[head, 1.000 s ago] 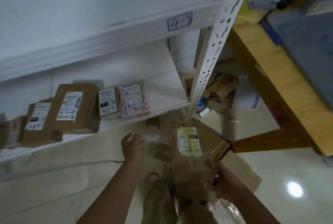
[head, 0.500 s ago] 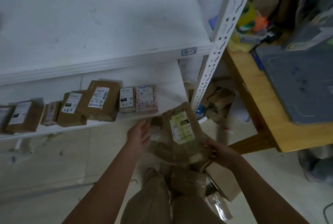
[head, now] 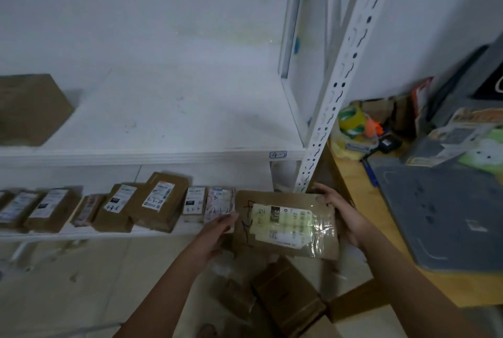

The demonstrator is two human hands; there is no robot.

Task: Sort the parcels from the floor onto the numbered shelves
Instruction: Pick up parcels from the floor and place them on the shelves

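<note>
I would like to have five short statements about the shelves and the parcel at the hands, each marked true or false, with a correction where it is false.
1. The left hand and the right hand both touch the held parcel. True.
2. The upper shelf bears nothing. False: a brown box stands at its left end.
3. A row of parcels lies on the lower shelf, to the left of the held parcel. True.
4. The label of the held parcel faces the floor. False: it faces up, toward the camera.
5. More brown parcels lie on the floor below the held one. True.
</note>
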